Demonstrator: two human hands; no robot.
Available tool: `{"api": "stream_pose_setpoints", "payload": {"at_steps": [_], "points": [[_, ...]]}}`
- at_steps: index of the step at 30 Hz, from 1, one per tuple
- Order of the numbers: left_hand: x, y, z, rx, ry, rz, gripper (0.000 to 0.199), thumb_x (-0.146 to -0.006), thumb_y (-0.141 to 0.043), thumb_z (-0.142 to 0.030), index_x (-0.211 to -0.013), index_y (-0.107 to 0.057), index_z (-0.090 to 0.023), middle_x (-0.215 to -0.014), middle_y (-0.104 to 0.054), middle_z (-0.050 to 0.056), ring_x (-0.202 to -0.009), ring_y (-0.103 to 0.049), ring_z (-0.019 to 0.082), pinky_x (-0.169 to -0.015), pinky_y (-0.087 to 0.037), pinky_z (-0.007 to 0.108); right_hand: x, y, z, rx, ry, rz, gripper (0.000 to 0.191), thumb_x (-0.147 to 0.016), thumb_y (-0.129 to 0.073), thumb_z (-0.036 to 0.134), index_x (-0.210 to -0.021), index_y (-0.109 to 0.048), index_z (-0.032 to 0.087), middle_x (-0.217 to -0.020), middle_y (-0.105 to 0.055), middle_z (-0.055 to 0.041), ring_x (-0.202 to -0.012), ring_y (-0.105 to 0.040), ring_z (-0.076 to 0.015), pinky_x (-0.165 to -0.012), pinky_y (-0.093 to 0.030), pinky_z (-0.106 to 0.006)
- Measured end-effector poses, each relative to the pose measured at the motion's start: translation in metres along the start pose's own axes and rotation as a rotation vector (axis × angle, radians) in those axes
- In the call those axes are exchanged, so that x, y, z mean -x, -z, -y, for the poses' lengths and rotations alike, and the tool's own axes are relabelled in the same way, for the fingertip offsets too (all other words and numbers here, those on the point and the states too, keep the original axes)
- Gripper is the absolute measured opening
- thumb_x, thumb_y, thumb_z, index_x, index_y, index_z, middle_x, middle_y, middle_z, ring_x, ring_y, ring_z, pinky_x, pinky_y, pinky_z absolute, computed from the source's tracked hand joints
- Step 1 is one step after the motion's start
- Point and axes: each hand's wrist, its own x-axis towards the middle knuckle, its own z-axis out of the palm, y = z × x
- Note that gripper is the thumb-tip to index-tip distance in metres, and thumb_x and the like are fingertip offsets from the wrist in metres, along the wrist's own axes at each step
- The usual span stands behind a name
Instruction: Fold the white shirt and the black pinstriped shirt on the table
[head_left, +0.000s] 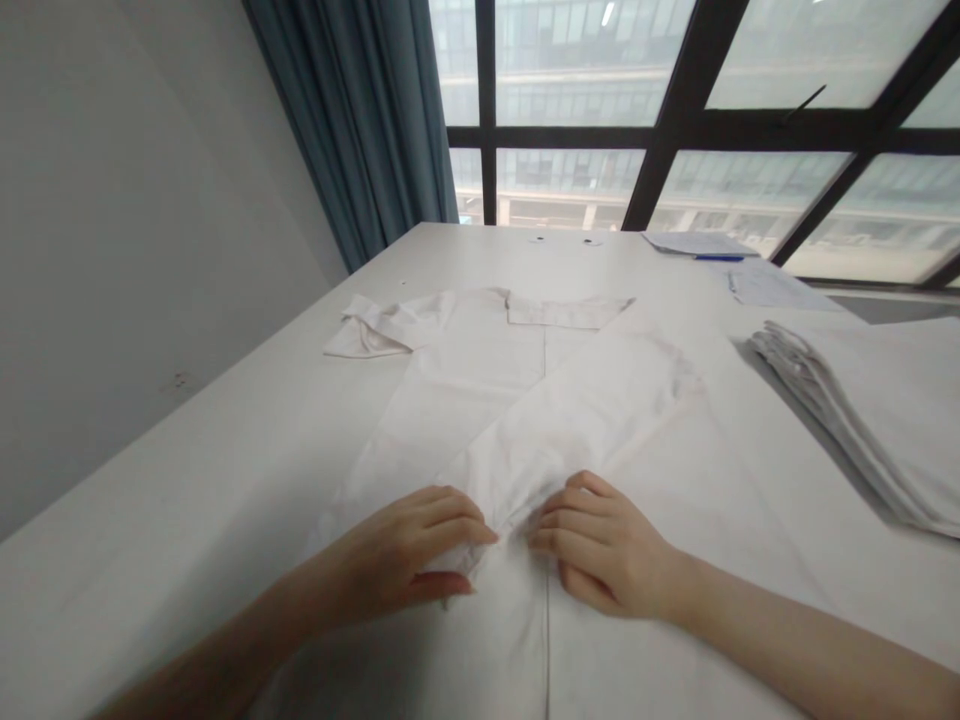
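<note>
A long white coat (480, 390) lies front up on the white table, its collar (562, 312) toward the window. One sleeve (570, 410) is folded diagonally across the front, and its cuff end lies between my hands. My left hand (420, 545) holds the cuff end, thumb below and fingers above. Just to the right, my right hand (600, 545) is closed on the sleeve fabric, its fingers curled; the fingertips are partly hidden and slightly blurred. The other sleeve (382, 325) lies bent out at the far left.
Folded white cloth (885, 410) is stacked at the right of the table (247, 480). Papers (780, 285) and a blue pen (718, 258) lie at the far right. Behind are a blue curtain (367, 110) and dark-framed windows; a grey wall (150, 200) runs along the left.
</note>
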Motion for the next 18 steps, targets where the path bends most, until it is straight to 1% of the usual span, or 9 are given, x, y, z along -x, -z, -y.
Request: {"api": "stream_pose_setpoints", "payload": {"at_steps": [2,4,8,11,14,16,18], "points": [[0.000,-0.001,0.001,-0.014,-0.001,0.017,0.036,-0.091,-0.061,-0.040,-0.120,-0.059,-0.020,-0.109,-0.062,0.010,-0.100,-0.058,0.021,-0.090,-0.047,0.032,0.001,0.001,-0.003,0.004,-0.102,0.006,0.023,-0.090,-0.043,0.012,-0.102,-0.061,0.018,-0.088,-0.069,-0.0072,-0.087,-0.060,-0.0199,-0.077,-0.044,-0.037],[0.001,-0.001,0.002,-0.015,-0.009,0.029,0.039,-0.090,-0.061,-0.044,-0.121,-0.060,-0.020,-0.109,-0.061,0.010,-0.100,-0.057,0.021,-0.090,-0.047,0.033,0.001,0.000,-0.005,-0.014,-0.180,0.059,0.024,-0.089,-0.044,0.010,-0.103,-0.062,0.018,-0.092,-0.066,-0.0071,-0.088,-0.058,-0.0196,-0.078,-0.045,-0.036],[0.001,-0.001,0.000,-0.007,-0.014,0.033,0.046,-0.087,-0.063,-0.051,-0.121,-0.060,-0.021,-0.110,-0.061,0.010,-0.100,-0.057,0.022,-0.090,-0.047,0.033,0.000,-0.002,-0.006,-0.028,-0.219,0.153,0.025,-0.090,-0.047,0.008,-0.109,-0.061,0.018,-0.096,-0.063,-0.0075,-0.091,-0.055,-0.0204,-0.080,-0.045,-0.036],[0.000,0.000,-0.001,-0.004,-0.019,0.038,0.047,-0.084,-0.066,-0.051,-0.120,-0.060,-0.021,-0.112,-0.060,0.011,-0.102,-0.057,0.023,-0.091,-0.047,0.034,0.000,-0.002,-0.005,-0.040,-0.245,0.189,0.025,-0.092,-0.048,0.010,-0.112,-0.061,0.018,-0.098,-0.062,-0.0078,-0.093,-0.054,-0.0207,-0.082,-0.045,-0.037],[0.000,0.001,-0.004,-0.020,-0.008,0.060,0.044,-0.083,-0.070,-0.043,-0.119,-0.058,-0.021,-0.114,-0.060,0.011,-0.103,-0.056,0.024,-0.092,-0.048,0.035,0.001,-0.003,-0.006,-0.077,-0.275,0.179,0.022,-0.094,-0.049,0.012,-0.112,-0.061,0.018,-0.104,-0.062,-0.0084,-0.097,-0.055,-0.0200,-0.085,-0.045,-0.036],[-0.001,0.002,-0.007,-0.038,-0.004,0.062,0.044,-0.080,-0.072,-0.031,-0.120,-0.057,-0.020,-0.114,-0.059,0.010,-0.105,-0.055,0.024,-0.093,-0.048,0.035,0.001,-0.004,-0.007,-0.091,-0.297,0.164,0.019,-0.095,-0.051,0.018,-0.112,-0.061,0.019,-0.106,-0.062,-0.0085,-0.099,-0.055,-0.0201,-0.087,-0.044,-0.036],[-0.001,0.002,-0.010,-0.056,0.011,0.053,0.047,-0.074,-0.068,-0.015,-0.119,-0.056,-0.020,-0.114,-0.059,0.009,-0.106,-0.055,0.023,-0.094,-0.048,0.035,0.001,-0.005,-0.008,-0.094,-0.318,0.151,0.018,-0.096,-0.053,0.024,-0.111,-0.061,0.019,-0.103,-0.063,-0.0078,-0.098,-0.056,-0.0204,-0.087,-0.045,-0.037]]}}
